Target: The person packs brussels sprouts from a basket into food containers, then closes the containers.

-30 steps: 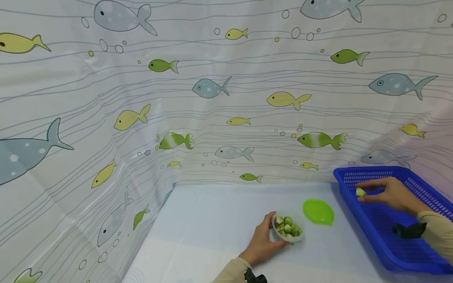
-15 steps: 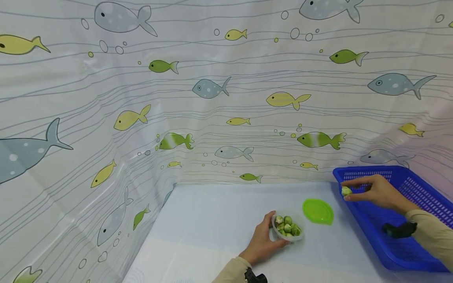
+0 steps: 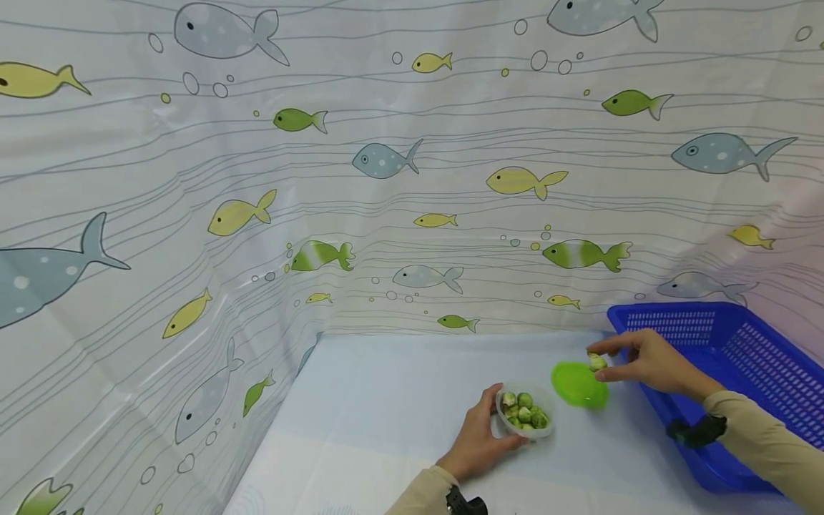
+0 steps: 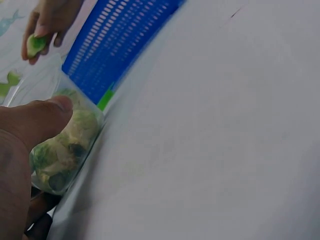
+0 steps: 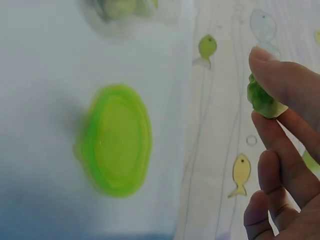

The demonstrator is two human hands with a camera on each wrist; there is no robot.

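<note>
A clear plastic tub (image 3: 548, 431) with several Brussels sprouts (image 3: 524, 415) in it stands on the table. My left hand (image 3: 479, 440) grips its near left side, thumb and fingers around the wall; in the left wrist view the thumb lies across the tub (image 4: 87, 145). Between thumb and fingertips my right hand (image 3: 653, 361) pinches one Brussels sprout (image 3: 597, 363), held above the green lid (image 3: 573, 386). That sprout (image 5: 265, 100) also shows clearly in the right wrist view, apart from the lid (image 5: 120, 142).
A blue perforated plastic basket (image 3: 695, 458) stands at the right, partly hidden by my right forearm. The white table (image 3: 373, 400) meets a fish-patterned sheet (image 3: 386, 236) at the back and left.
My right hand has moved left with the sprout, from over the blue basket to over the green lid. The left hand and the tub have stayed in place.
</note>
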